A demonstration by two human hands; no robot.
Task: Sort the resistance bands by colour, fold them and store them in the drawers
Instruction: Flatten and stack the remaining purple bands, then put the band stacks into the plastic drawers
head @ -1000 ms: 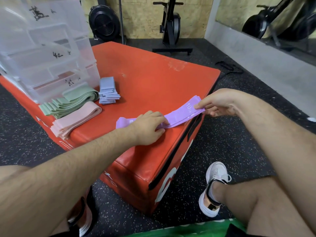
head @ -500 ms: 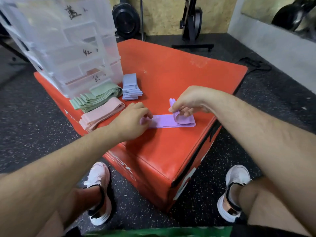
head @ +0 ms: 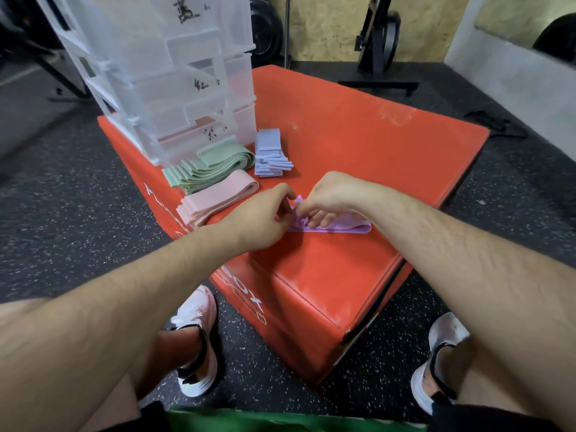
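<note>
Both hands are down on the red box [head: 358,145], meeting right over one end of the purple band [head: 349,227]. The left hand [head: 261,219] has its fingers curled in tight, and its fingertips [head: 285,194] pinch the band's end, which stands up crumpled between the two hands. The right hand [head: 330,194] is curled too, thumb and forefinger nipping that same raised end from the other side, with its lower fingers [head: 322,218] tucked under, resting on the band. Out past the right hand's fingers the rest of the purple band lies flat on the box top in a doubled strip, ending in a rounded fold. Just beyond the left hand's knuckles lie the pink bands [head: 218,198], long and flat in a pile, with the green bands [head: 212,168] touching them on the far side. Further out from the fingertips sit the blue bands [head: 269,154], folded short and stacked. Behind all three piles stands the clear drawer unit [head: 174,73], handwritten marks on its fronts, all drawers closed. Below the forearms, two white shoes [head: 196,338] are planted on the speckled floor [head: 62,213].
</note>
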